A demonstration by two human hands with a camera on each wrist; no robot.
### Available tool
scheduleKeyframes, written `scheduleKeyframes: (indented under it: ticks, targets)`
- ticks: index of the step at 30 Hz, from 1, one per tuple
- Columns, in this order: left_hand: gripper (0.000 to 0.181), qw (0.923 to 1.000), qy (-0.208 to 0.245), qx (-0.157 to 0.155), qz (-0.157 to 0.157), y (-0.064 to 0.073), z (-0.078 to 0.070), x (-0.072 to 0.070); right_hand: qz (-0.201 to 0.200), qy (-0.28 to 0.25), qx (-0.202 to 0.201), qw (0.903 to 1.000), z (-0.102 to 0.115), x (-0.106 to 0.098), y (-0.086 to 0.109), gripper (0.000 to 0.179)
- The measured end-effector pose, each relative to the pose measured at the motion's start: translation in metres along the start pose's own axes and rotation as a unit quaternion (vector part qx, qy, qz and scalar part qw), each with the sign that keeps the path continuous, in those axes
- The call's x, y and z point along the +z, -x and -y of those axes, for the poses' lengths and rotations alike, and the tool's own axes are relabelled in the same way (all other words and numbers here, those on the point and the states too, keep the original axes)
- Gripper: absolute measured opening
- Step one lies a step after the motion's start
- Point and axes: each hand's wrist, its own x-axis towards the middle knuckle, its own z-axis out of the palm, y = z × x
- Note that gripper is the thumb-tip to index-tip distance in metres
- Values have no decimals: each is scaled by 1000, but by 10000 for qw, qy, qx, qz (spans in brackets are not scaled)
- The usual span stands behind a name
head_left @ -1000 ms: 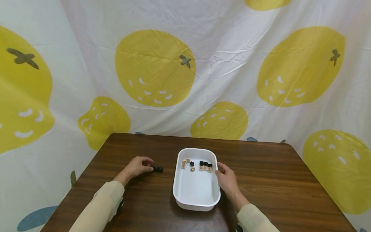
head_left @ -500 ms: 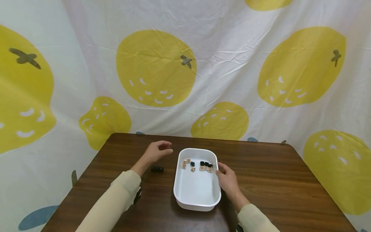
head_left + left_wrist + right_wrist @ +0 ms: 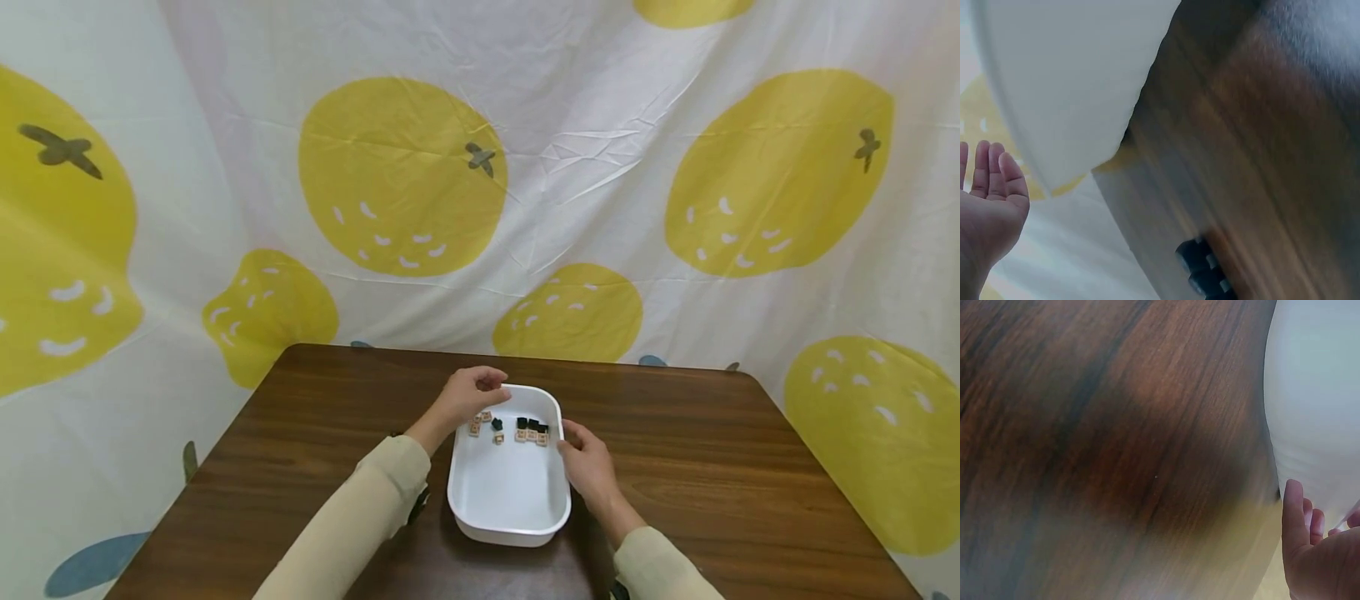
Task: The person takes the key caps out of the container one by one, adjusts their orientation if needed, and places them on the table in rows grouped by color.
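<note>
A white rectangular tray (image 3: 510, 500) stands on the table. In its far half lie small square keycap-like pieces: black ones (image 3: 532, 423) and tan ones (image 3: 531, 436) at the right, with tan pieces (image 3: 475, 430) and a black piece (image 3: 497, 424) towards the left. My left hand (image 3: 468, 396) is above the tray's far left corner, fingers loosely bent, nothing visible in them. My right hand (image 3: 588, 467) grips the tray's right wall, fingers outside and thumb at the rim. Black pieces (image 3: 1200, 265) in a row show in the left wrist view; my left arm hides them in the head view.
The dark wooden table (image 3: 712, 467) extends on both sides of the tray. Behind it hangs a white cloth (image 3: 585, 208) printed with yellow lemons.
My left hand has left the black row on the table, rising and travelling right to the tray's far left corner. My right hand and the tray have stayed put.
</note>
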Motion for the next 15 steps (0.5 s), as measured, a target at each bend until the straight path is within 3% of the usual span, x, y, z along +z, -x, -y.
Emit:
scheduleKeyframes:
  ticks: [5, 10, 13, 15]
  targets:
    - [34, 9994, -252, -234, 78, 1, 3, 8, -37, -7, -84, 10000, 0, 0, 0, 39]
    - [32, 9973, -727, -78, 15, 3, 7, 13, -66, -11, -113, 9999, -1, 0, -1, 39]
    - [30, 9888, -1469, 149, -201, 5, 9, 16, -57, -10, -91, 9999, -2, 1, -2, 40]
    - [28, 9776, -2060, 207, -389, 7, 9, 18, -35, -11, -50, 10000, -2, 1, -2, 40]
